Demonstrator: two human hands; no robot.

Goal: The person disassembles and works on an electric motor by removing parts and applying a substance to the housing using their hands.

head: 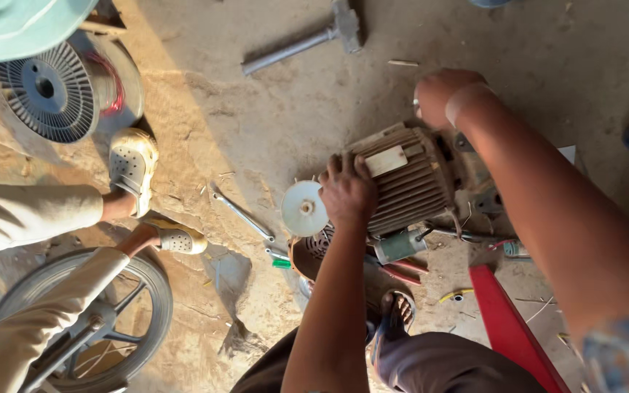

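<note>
Motor: a ribbed electric motor (410, 182) lies on its side on the dusty concrete floor (285, 109), right of centre in the frame.
Left hand: the left hand (347, 191) rests on the motor's near end, fingers spread and curled over the finned casing, touching it.
Right hand: the right hand (442, 94) is at the motor's far end, upper right of centre, closed into a loose fist; whether it grips anything cannot be told.
Fan: a white plastic fan (303, 209) sits just left of the left hand, at the motor's end.
Fan cover: a perforated metal cover (313, 251) lies just below the fan.
Tools: a spanner (242, 215) lies left of the fan; a hammer (307, 40) lies at top centre, well apart from the motor.
Surroundings: a wire spool (56, 91) stands at upper left; a wheel (89, 320) at lower left.
Other person: sandalled feet (136, 171) and light trouser legs enter from the left.
</note>
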